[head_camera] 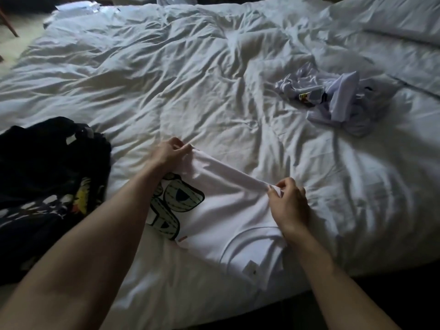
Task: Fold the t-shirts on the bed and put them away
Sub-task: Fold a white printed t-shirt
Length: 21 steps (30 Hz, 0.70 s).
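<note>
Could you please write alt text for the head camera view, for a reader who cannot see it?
Both hands, left hand and right hand, pinch a folded edge of a white printed t-shirt on a rumpled white bed. A dark t-shirt lies at left, a crumpled pale one farther right.

Two bare forearms come in from the bottom edge, with no sleeve showing on either up to the frame's border. The left hand [169,152] and right hand [289,205] wear no gloves, and no rings, watch or bracelet are visible. Fingernails look short and unpainted.
</note>
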Each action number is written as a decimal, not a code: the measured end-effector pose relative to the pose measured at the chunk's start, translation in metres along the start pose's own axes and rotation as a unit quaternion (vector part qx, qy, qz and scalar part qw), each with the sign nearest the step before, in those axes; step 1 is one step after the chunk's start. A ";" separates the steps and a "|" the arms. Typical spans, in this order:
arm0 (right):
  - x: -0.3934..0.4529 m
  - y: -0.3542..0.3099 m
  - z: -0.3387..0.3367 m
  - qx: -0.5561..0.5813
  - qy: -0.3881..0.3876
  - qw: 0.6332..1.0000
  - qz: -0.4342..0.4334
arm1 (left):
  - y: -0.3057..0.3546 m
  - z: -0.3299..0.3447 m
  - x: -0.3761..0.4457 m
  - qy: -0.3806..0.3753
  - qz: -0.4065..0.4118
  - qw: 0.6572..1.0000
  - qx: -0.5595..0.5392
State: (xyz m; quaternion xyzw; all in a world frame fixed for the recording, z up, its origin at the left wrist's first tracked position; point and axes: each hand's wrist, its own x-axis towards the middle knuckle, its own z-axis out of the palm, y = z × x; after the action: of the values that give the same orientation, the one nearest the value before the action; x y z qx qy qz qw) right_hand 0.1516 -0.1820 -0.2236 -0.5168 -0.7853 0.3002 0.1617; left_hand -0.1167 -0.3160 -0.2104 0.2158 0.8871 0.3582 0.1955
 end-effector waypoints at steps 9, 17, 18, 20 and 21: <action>0.018 0.017 -0.002 0.157 -0.126 0.978 0.046 | -0.008 -0.009 -0.029 -0.083 -0.049 0.990 -0.106; 0.117 -0.080 -0.016 0.022 -0.360 0.913 -0.189 | -0.040 0.018 -0.117 0.169 -0.188 0.938 -0.239; 0.123 -0.098 -0.010 0.001 -0.374 0.898 -0.233 | -0.046 0.021 -0.130 0.185 -0.191 0.938 -0.222; 0.130 -0.132 0.018 -0.053 -0.354 0.885 -0.298 | -0.049 0.024 -0.155 0.196 -0.201 0.941 -0.188; 0.128 -0.149 0.034 -0.082 -0.326 0.883 -0.328 | -0.047 0.023 -0.163 0.200 -0.202 0.949 -0.139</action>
State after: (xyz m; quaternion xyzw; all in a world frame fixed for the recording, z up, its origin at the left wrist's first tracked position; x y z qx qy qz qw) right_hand -0.0273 -0.1189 -0.1621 -0.1139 -0.9401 0.3159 -0.0576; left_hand 0.0188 -0.4197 -0.2279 -0.0736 0.8745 0.4665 0.1107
